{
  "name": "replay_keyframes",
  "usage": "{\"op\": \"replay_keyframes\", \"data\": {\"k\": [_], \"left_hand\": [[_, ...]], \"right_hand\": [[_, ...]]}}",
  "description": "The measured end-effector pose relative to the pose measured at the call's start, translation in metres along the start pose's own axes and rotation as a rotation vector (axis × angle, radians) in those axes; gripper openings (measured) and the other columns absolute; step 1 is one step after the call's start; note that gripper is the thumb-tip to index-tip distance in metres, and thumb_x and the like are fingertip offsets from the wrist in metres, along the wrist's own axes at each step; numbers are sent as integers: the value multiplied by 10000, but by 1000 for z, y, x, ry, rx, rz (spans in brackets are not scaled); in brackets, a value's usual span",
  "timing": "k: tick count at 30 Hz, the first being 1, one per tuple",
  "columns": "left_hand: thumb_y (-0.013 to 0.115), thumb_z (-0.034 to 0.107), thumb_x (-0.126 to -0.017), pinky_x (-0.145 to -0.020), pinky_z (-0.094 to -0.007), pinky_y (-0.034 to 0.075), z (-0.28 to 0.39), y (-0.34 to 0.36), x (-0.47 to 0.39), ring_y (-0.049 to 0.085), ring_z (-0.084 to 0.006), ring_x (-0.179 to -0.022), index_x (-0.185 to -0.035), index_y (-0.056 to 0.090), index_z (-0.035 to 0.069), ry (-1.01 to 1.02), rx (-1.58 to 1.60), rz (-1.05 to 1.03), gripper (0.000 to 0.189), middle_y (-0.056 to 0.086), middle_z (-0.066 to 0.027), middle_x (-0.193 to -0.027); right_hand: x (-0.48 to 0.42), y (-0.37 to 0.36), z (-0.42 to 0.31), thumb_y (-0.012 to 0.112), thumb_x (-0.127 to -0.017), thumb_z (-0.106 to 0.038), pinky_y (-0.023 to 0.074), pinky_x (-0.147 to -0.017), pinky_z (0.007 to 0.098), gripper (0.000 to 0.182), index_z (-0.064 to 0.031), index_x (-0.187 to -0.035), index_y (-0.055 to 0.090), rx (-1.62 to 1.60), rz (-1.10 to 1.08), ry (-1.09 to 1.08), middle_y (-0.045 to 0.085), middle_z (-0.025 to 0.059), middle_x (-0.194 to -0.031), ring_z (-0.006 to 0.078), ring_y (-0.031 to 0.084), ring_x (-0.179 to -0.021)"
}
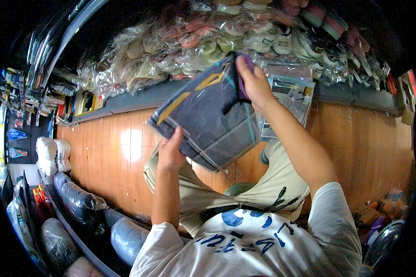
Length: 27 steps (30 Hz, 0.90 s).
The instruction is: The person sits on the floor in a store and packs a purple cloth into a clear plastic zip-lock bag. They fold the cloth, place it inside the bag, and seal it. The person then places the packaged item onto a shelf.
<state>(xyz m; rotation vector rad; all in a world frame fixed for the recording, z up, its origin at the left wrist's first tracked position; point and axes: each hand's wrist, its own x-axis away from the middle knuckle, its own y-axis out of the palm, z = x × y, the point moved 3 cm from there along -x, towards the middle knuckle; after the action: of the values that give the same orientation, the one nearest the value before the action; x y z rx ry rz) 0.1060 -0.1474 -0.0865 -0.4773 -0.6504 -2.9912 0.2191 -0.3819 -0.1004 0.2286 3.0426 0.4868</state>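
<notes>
A dark grey folded cloth item in a clear plastic bag point(208, 121) is tilted above my lap, with yellow, pale and teal lines across it. My left hand point(171, 150) grips its lower left edge, thumb on the upper face and fingers hidden underneath. At the upper right end, my right hand point(254, 81) grasps a bunched black and purple part point(242, 86). Whether that part belongs to the same item, I cannot tell. Partly behind my right forearm, clear-wrapped flat packages point(293, 100) stand against the shelf edge.
Plastic-wrapped slippers point(208, 48) are heaped along the low dark shelf point(131, 102) ahead. White wrapped packs point(53, 155) stand on the wooden floor point(107, 152) at left. Bagged bundles point(128, 239) lie on a rack at lower left. Assorted goods point(371, 214) sit at lower right.
</notes>
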Motion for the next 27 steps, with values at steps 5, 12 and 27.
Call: {"op": "replay_keyframes", "data": {"k": [5,12,27], "left_hand": [[478,256,-907,-938,-416,408,-9,20,-13,515,-251,-1095,-1253,412,45,-1,331,-180,411,514,-96,-1219],[319,427,-931,-1058,-421,250,10,30,-61,424,-301,-1196,-1293,420,93,102,693,-596,503,453,-119,-1304],[415,357,-920,-943,-478,395,58,86,-21,496,-305,-1110,-1231,468,63,386,481,-136,431,514,-115,-1226]], "right_hand": [[11,4,-23,379,-922,-421,340,-863,338,445,-20,-1086,477,415,-192,-230,495,117,-1040,219,451,-960],[105,77,0,617,-736,-213,189,-1063,501,610,-126,-1301,402,770,-666,-893,266,182,-1408,419,253,-1276],[50,43,46,241,-921,-506,365,-922,397,605,-13,-1225,415,212,-186,343,522,244,-1159,367,502,-1076]]}}
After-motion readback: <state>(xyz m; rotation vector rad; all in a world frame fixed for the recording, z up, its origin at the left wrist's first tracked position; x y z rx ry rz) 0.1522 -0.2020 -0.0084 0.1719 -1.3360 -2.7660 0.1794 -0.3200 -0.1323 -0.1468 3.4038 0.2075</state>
